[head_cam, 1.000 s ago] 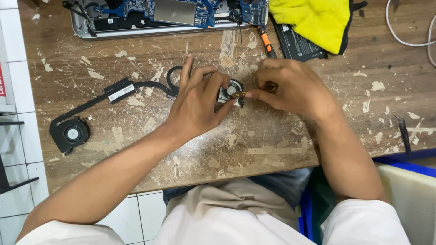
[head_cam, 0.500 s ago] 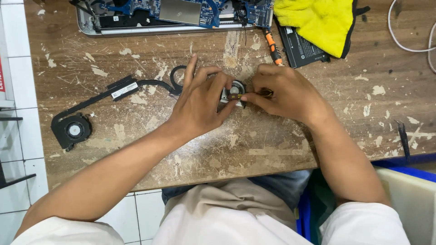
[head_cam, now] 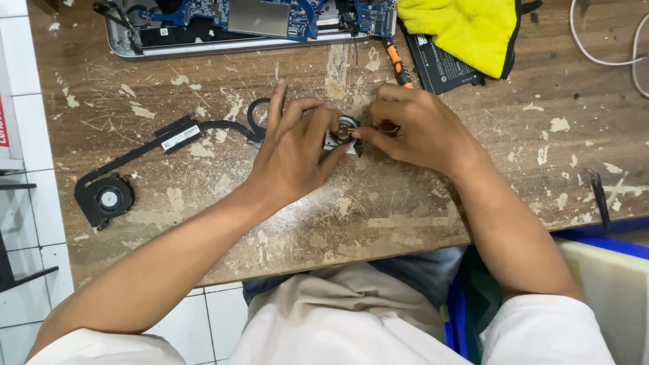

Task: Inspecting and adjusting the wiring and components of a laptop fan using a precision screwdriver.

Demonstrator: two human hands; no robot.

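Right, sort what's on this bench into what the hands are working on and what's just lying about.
In hand:
left hand
right hand
small round grey cooling fan

Lying about:
black fan with heat pipe
opened laptop base
yellow cloth
orange-handled screwdriver
black flat battery

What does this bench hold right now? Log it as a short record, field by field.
surface: worn wooden table, paint-flecked
left hand: fingers spread over a small fan, steadying it
right hand: pinching at the fan's edge; any tool hidden
far left: second fan on a black heat pipe
top edge: opened laptop, circuit board exposed
top right: yellow cloth over a black battery pack
near right hand: orange-handled screwdriver
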